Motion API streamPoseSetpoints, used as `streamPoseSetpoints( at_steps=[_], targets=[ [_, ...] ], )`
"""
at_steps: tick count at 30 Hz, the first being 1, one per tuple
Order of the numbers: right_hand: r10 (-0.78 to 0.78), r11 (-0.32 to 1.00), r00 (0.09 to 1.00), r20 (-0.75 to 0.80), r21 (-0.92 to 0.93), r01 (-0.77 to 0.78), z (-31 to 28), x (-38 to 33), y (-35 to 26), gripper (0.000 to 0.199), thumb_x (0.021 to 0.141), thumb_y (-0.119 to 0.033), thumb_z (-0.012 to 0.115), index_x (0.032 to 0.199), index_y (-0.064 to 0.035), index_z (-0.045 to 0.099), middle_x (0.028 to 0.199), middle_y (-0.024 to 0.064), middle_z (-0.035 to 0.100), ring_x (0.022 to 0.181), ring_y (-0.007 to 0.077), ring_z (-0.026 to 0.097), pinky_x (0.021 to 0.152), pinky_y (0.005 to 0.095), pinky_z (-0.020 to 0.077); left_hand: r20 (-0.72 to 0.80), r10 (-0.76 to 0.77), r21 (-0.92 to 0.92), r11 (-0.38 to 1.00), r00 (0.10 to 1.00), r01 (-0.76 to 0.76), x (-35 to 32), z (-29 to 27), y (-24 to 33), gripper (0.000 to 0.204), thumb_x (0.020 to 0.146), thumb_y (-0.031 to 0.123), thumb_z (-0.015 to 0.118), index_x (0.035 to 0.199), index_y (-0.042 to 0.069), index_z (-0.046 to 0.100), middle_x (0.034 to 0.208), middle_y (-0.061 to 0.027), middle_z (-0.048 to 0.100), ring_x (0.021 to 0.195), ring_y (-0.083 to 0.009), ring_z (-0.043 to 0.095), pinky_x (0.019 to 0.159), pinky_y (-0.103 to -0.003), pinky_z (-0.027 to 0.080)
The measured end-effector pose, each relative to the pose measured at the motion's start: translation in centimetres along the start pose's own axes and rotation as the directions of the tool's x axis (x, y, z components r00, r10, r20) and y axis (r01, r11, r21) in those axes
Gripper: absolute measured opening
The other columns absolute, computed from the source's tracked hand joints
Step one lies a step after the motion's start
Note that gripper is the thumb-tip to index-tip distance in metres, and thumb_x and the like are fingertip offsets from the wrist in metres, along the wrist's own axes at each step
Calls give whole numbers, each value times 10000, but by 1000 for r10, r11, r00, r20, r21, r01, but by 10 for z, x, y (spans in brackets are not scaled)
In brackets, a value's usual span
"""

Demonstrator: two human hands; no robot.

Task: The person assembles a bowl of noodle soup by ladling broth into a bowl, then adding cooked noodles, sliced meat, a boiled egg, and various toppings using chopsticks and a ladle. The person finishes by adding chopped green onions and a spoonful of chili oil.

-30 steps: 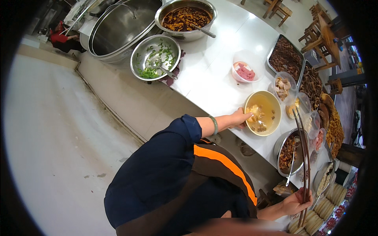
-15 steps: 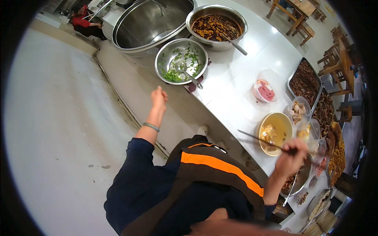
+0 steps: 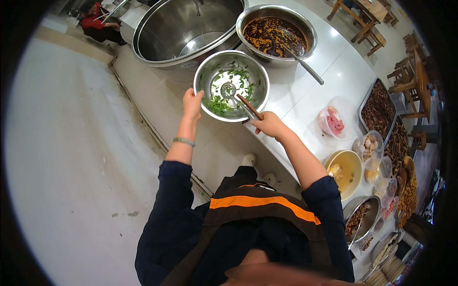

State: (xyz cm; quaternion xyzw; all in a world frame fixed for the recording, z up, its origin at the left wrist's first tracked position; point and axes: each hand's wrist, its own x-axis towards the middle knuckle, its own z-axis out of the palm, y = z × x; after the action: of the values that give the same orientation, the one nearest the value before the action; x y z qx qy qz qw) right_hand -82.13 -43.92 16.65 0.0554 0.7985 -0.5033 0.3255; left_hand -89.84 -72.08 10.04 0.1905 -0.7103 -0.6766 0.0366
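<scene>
A steel bowl [image 3: 260, 71] with chopped green onions [image 3: 218, 104] sits at the counter's edge, a spoon [image 3: 228, 89] lying inside. My left hand [image 3: 192, 103] is closed on the bowl's left rim. In my right hand [image 3: 270, 125] are brown chopsticks [image 3: 249, 106], their tips reaching over the bowl's right side. The spoon's handle runs beside the chopsticks toward that hand; whether the fingers touch it I cannot tell.
Behind stand a big steel pot [image 3: 143, 43] and a basin of dark red sauce [image 3: 274, 35] with a ladle. Rightward on the white counter [image 3: 305, 100] are a pink-filled tub [image 3: 334, 123], a yellow broth bowl [image 3: 344, 174] and meat trays [image 3: 377, 107]. A person [image 3: 98, 26] is far left.
My right hand has swung left with the chopsticks from the broth bowl to the green onion bowl. My left hand has risen and taken the bowl's rim.
</scene>
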Motion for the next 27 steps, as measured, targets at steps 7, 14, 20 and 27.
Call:
streamPoseSetpoints(
  at_steps=[7, 14, 20, 27],
  targets=[
    [-109, 987, 992, -70, 109, 116, -2, -90, -23, 187, 805, -92, 557, 926, 44, 602, 694, 115, 619, 652, 200, 603, 647, 331, 466, -36, 158, -176, 971, 987, -162, -94, -7, 20, 178, 817, 4, 598, 728, 90, 470, 684, 59, 455, 599, -19, 369, 535, -195, 323],
    [-546, 831, 784, -296, -313, 460, 6, -182, -23, 492, 712, 48, 582, 1193, -49, 554, 793, 169, 551, 738, 347, 562, 657, 384, 464, 179, 249, -288, 938, 952, -191, -165, 13, 75, 238, 837, 4, 603, 711, 107, 430, 678, 76, 426, 599, -11, 333, 528, -187, 294],
    [-413, 861, 854, -317, -443, 252, -10, -299, 18, 520, 704, 47, 593, 1206, -84, 560, 772, 148, 528, 689, 349, 561, 613, 403, 458, 294, 286, -375, 912, 912, -165, -211, 59, 105, 221, 841, 14, 604, 725, 106, 440, 676, 82, 422, 605, -7, 328, 543, -180, 293],
    [-604, 763, 488, -630, -633, 127, -29, -351, 58, 560, 665, 58, 600, 1208, -77, 564, 744, 111, 494, 636, 291, 552, 559, 383, 450, 471, 333, -365, 917, 817, -163, -276, 109, 128, 212, 835, 21, 608, 723, 105, 449, 674, 82, 423, 601, -6, 324, 543, -177, 290]
  ],
)
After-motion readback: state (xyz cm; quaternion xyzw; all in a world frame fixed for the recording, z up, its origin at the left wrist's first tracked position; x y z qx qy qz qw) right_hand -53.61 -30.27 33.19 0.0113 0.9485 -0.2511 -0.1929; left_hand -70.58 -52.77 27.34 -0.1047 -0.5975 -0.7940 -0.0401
